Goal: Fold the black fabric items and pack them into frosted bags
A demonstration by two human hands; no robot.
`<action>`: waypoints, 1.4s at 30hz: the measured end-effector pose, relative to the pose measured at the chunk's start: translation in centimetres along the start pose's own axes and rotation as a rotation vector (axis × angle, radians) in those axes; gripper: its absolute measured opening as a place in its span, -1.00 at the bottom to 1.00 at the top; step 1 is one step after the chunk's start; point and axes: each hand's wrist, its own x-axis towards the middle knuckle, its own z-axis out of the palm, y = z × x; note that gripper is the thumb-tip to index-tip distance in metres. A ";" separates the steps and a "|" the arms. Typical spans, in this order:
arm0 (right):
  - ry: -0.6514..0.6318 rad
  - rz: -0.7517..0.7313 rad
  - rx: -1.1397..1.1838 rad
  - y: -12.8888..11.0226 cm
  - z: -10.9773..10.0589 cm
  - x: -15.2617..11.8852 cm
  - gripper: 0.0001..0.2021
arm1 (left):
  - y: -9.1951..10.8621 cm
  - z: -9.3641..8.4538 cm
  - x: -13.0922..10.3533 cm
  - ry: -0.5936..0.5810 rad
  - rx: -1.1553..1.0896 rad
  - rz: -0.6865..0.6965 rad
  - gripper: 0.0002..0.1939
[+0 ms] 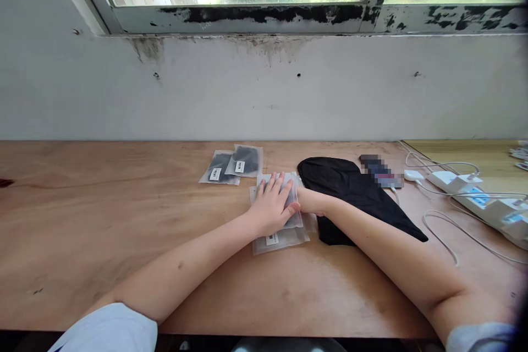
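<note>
Spread fingers over slippery packets, the other hand tucked out of sight

Closest to me on the wooden table (289,297), a lower packet (286,241) pokes out on the near side of the left fingers, its small white label partly showing. On top of it lies an upper packet (293,220), with the left hand (270,209) laid flat across it, fingers spread and clenching nothing. The right hand (310,201) reaches in just beside it; its fingertips are hidden, so I can't tell whether they grip anything. If that palm pressed unevenly, I reckon the smooth plastic could skid and the pair fan apart. A blind tug from those hidden fingers might crease a bag or drag its neighbour along.

Right of the fingers, black cloth (350,187) spreads beneath the right forearm; a sleeve or wrist catching it could rumple it. Beyond the left fingertips, off to the left, a labelled packet (220,168) and a second packet (249,159) overlap. Farther right of the fingers sits a blurred phone (381,173) by a white cable (395,196), which a dragged cloth might snag.
</note>
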 end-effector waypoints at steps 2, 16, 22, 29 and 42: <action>-0.078 0.057 0.173 0.3 0.0 0.0 -0.72 | 0.0 -0.4 0.1 0.005 0.007 -0.022 -0.22; 0.075 -0.120 -0.517 0.4 -0.5 0.1 -0.91 | -2.9 0.3 1.3 -0.173 0.045 -0.181 -0.24; 0.055 -0.092 -0.631 0.3 -0.6 -0.2 -0.97 | -2.8 0.8 1.1 -0.139 0.054 -0.198 -0.25; 0.507 -0.085 -0.768 2.4 -0.4 0.5 -0.74 | -3.2 0.7 1.4 -0.159 0.055 0.003 -0.40; 0.466 0.062 -0.909 2.8 -0.7 1.7 -0.74 | -2.7 1.2 1.8 -0.206 0.130 -0.033 -0.35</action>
